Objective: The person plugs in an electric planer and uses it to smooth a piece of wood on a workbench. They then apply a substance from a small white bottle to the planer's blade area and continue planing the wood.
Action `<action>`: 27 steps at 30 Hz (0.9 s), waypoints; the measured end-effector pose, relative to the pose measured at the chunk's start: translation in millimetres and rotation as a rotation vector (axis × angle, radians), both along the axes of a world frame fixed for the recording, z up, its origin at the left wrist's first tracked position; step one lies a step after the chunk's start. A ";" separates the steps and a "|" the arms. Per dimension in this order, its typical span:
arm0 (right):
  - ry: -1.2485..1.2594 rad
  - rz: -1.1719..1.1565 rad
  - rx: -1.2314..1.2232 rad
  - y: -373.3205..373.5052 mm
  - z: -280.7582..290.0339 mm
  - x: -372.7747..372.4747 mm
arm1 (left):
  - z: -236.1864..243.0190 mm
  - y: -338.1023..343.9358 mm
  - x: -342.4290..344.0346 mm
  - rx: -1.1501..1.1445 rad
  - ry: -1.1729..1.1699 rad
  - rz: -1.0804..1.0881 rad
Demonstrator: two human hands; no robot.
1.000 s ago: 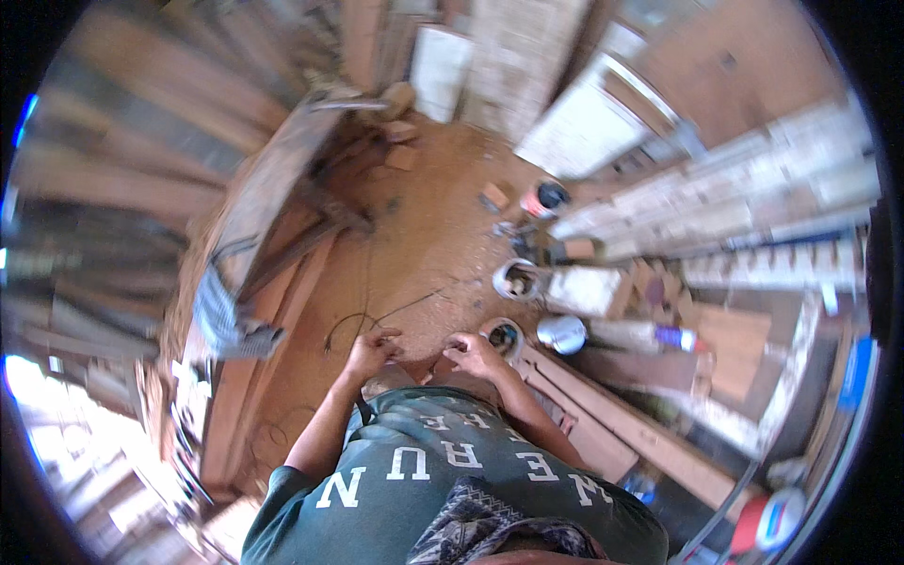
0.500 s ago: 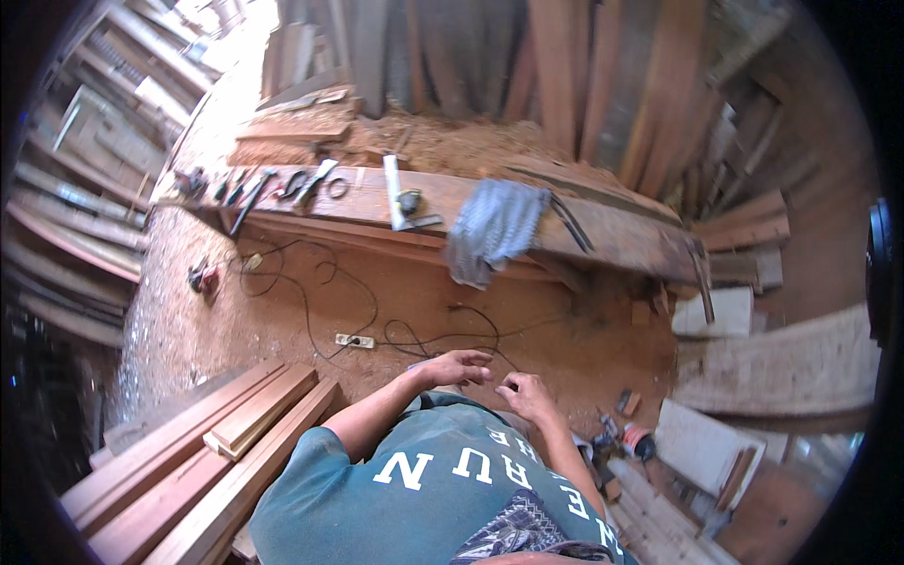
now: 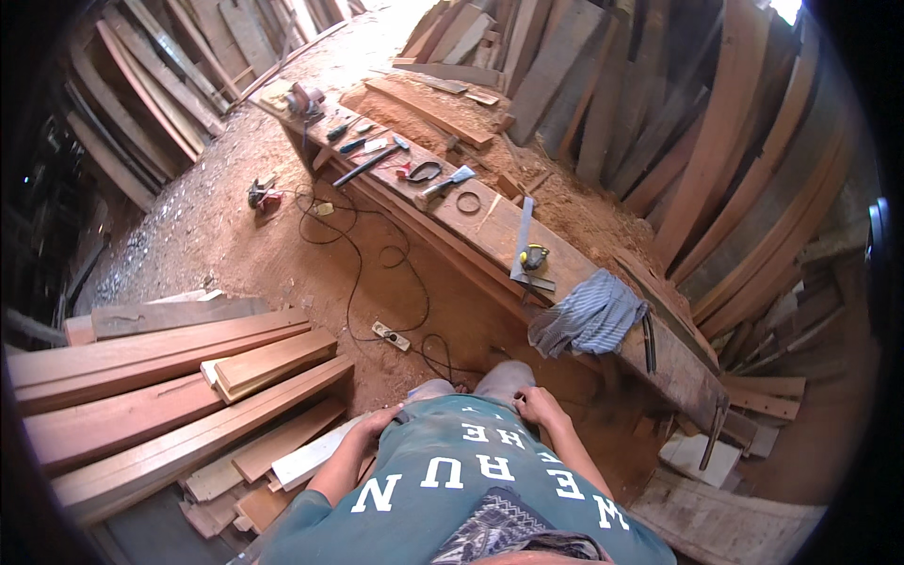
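My left hand (image 3: pixel 379 422) rests low against the left side of my green T-shirt (image 3: pixel 424 471). Its fingers are mostly tucked against the cloth, so their shape does not show clearly. At the shirt's front hem, beside my right thigh, my right hand (image 3: pixel 539 406) has its fingers curled in. What they grip, if anything, is hidden. Ahead stands a long wooden bench (image 3: pixel 490 226). On it lie a hammer (image 3: pixel 372 162), a chisel (image 3: pixel 444 186), a try square (image 3: pixel 524 235), a yellow and black tape measure (image 3: pixel 534 256) and a striped grey-blue cloth (image 3: pixel 593 315).
Stacked sawn boards (image 3: pixel 179 372) lie at my left. A white power strip (image 3: pixel 391 336) with a dark cable is on the dirt floor, near a red power tool (image 3: pixel 265 195). Planks (image 3: pixel 725 141) lean behind the bench. A light slab (image 3: pixel 716 508) lies at right.
My view has turned left, so the bench now runs diagonally. Both hands, earlier close together in front of my belly, have moved apart to the sides of the shirt hem.
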State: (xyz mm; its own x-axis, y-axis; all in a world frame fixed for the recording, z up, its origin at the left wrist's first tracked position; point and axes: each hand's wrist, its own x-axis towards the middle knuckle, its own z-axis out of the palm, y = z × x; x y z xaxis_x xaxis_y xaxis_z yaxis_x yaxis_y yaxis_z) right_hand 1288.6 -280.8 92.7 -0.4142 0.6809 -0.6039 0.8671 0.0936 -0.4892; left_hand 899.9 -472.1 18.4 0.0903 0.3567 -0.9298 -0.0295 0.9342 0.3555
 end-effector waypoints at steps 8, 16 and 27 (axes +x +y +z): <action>0.133 0.381 0.081 97.6 -7.4 -115.6 | -30.9 -70.0 -33.9 0.308 0.383 0.012; 0.189 0.522 0.090 179.5 -13.3 -225.3 | 36.7 26.4 -65.2 0.198 0.486 0.691; 0.148 0.426 -0.111 309.5 -36.2 -340.3 | 42.4 205.6 -237.6 0.255 0.477 0.508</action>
State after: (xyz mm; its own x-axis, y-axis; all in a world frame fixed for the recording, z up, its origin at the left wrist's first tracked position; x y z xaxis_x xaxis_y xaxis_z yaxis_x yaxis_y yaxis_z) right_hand 948.3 28.7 56.6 -0.7303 0.3662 -0.5767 0.6829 0.3668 -0.6318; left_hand 662.4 -266.5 60.8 -0.5364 0.4571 -0.7095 -0.2245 0.7331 0.6420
